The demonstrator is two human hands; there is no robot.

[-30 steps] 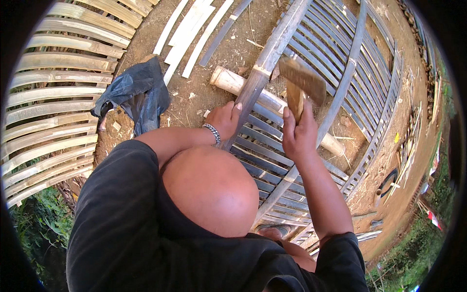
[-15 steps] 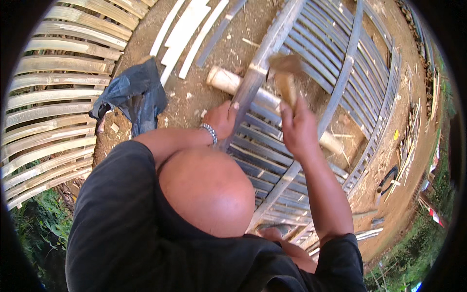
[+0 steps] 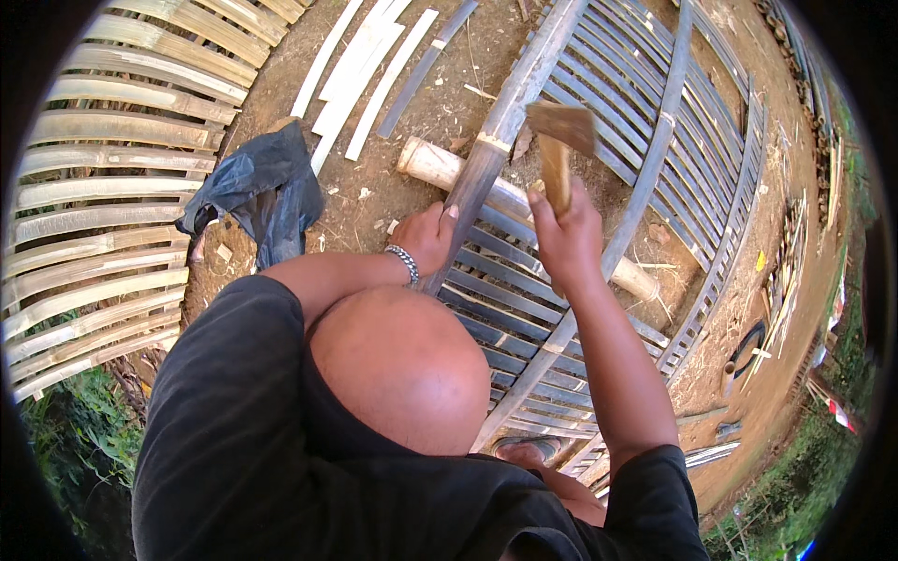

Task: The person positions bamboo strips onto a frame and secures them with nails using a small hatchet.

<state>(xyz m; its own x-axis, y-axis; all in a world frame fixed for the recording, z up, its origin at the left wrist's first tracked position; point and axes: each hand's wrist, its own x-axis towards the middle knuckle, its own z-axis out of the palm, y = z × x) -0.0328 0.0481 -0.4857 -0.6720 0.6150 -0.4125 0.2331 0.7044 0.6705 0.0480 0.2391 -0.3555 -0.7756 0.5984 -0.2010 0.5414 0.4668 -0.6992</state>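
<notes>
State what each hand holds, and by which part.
The right hand grips a hatchet-like tool by its wooden handle. The left hand touches the dark bamboo pole near the knee; grip unclear.

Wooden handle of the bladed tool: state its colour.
Handle: light yellowish brown, showing best in the head view.

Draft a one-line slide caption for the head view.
Right hand grips a hatchet-like tool over a slatted bamboo frame; left hand on a dark pole.
</notes>
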